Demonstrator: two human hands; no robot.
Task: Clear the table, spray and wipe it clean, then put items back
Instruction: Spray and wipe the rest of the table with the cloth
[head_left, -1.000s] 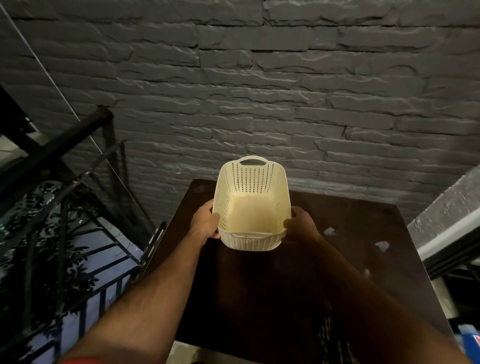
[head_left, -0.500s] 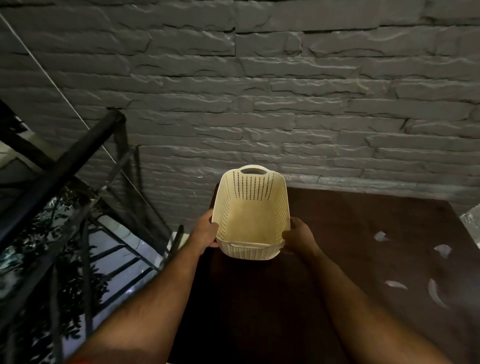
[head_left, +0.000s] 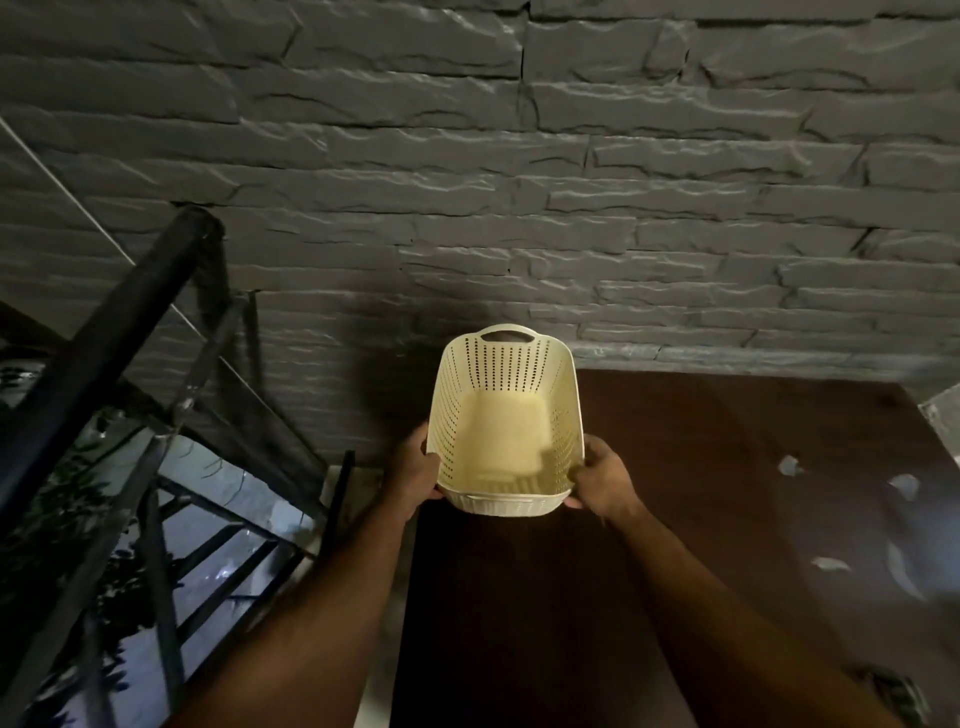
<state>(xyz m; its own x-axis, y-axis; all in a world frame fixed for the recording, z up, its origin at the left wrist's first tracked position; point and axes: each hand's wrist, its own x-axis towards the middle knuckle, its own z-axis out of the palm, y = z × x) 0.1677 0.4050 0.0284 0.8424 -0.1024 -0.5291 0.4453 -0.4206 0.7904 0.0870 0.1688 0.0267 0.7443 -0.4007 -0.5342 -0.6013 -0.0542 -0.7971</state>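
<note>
Two hands carry the load here: your left hand (head_left: 415, 470) grips the near left corner of the cream perforated plastic basket (head_left: 506, 426), and your right hand (head_left: 602, 480) grips the near right corner, fingers curled under the rim on both sides. The basket looks empty and sits at the far left corner of the dark brown wooden table (head_left: 675, 545), its far handle cut-out toward the grey stone-effect wall (head_left: 519, 182); whether its base rests on the tabletop or hangs just above it cannot be told from this view. Judged from the task, you are either taking the basket off the table or setting it back, and in either case keep both grips level so it does not tip. Mind the left side (the black metal stair railing (head_left: 130, 338) stands just beside the table, with a drop beyond it), so keep the basket over the tabletop and away from that edge. Pale scraps or reflections (head_left: 831, 564) lie well apart on the right of the table; what they are is unclear, and they suggest wiping may remain. No brand, label or legible writing shows anywhere.
</note>
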